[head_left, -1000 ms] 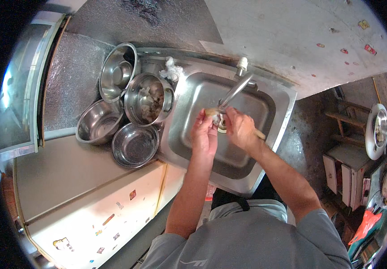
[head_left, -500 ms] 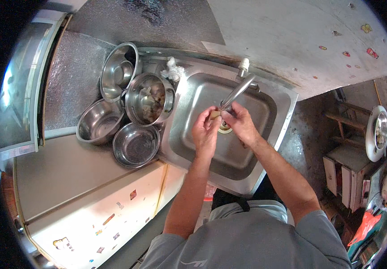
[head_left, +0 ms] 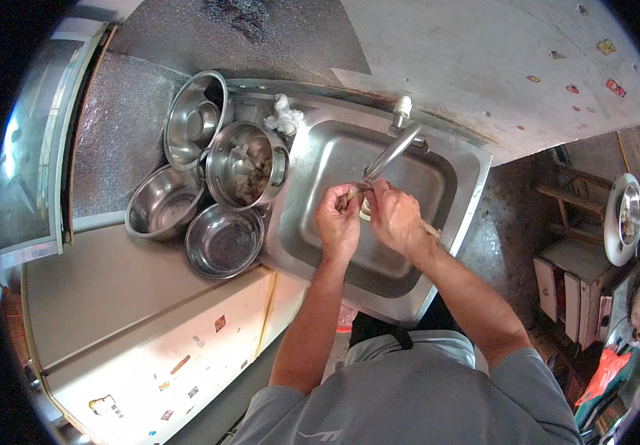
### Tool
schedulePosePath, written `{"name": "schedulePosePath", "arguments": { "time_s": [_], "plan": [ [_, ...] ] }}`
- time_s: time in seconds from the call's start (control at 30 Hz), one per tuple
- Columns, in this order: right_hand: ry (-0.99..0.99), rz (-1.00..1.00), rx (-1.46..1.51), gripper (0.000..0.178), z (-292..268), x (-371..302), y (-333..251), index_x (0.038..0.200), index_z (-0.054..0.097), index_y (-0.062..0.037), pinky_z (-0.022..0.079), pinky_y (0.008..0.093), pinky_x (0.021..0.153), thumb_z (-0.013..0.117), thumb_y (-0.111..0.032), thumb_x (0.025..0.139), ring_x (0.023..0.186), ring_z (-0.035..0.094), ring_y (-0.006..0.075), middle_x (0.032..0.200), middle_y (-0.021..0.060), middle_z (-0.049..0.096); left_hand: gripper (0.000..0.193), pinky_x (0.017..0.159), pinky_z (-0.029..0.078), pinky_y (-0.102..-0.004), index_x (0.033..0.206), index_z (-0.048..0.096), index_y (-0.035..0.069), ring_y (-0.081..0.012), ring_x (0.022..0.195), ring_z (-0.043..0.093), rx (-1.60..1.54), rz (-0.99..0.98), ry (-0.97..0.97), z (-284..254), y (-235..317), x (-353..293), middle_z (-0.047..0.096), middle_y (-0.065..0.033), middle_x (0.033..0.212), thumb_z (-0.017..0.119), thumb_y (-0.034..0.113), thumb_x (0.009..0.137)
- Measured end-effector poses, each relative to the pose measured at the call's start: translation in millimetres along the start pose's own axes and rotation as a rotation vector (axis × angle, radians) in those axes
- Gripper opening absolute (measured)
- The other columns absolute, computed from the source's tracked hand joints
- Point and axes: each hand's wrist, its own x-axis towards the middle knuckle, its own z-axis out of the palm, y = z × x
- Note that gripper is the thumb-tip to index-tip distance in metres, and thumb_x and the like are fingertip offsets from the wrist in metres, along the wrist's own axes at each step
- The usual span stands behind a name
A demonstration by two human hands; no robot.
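Over the sink (head_left: 320, 215), just below the tip of the curved metal faucet (head_left: 395, 152), my two hands meet. My left hand (head_left: 338, 230) is closed on a small brownish-pale food piece (head_left: 352, 194), whose kind I cannot make out. The fingers of my right hand (head_left: 398, 221) are bent and pressed together against the same piece; its far end is hidden behind them. Beside my right wrist a small pale bit (head_left: 432, 231) sticks out, too little of it showing to name. The drain opening sits partly hidden under my hands.
Left of the sink stands a two-handled steel pot (head_left: 225, 144) holding several similar pale and brown pieces (head_left: 253, 170). Around it are steel bowls (head_left: 179, 130), (head_left: 163, 202) and a dark basin (head_left: 225, 239). A crumpled white cloth (head_left: 284, 116) lies at the sink's back left corner.
The piece has turned in my fingers, its darker side now showing at my left hand. My right hand has rolled over it and shifted slightly left, its back now facing up.
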Motion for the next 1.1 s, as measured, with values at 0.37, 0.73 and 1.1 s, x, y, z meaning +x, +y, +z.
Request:
{"name": "schedulePosePath", "arguments": {
  "time_s": [0.37,0.73,1.1],
  "plan": [
    [-0.002,0.089,-0.044,0.018,1.5,10.7,9.5,0.100,0.051,-0.0019,0.053,0.0526,0.072,0.049,-0.019,0.094,0.080,0.065,0.0449,0.084,0.0251,0.066,0.016,0.083,0.050,-0.0261,0.104,0.061,0.001,-0.0116,0.088,0.062,-0.183,-0.052,0.018,-5.2,-6.1,-0.5,0.066,-0.0069,0.098,0.065,0.002,0.089],
    [0.044,-0.001,0.058,0.016,7.2,9.4,-1.4,0.098,0.052,-0.0018,0.052,0.0545,0.070,0.052,-0.016,0.091,0.080,0.065,0.0451,0.086,0.0254,0.066,0.019,0.093,0.046,-0.0373,0.108,0.056,0.008,-0.0182,0.100,0.060,-0.793,-0.386,-0.070,-13.3,-9.9,5.9,0.064,-0.0056,0.106,0.064,0.014,0.091],
    [-0.004,0.008,0.024,0.018,-7.0,16.0,17.2,0.100,0.051,-0.0020,0.051,0.0525,0.072,0.054,-0.018,0.092,0.084,0.065,0.0432,0.091,0.0245,0.065,0.022,0.091,0.044,-0.0367,0.105,0.057,0.011,-0.0173,0.100,0.059,-0.957,-0.501,-0.110,-8.7,-12.1,3.3,0.063,-0.0039,0.108,0.069,0.017,0.088]
  ]
}}
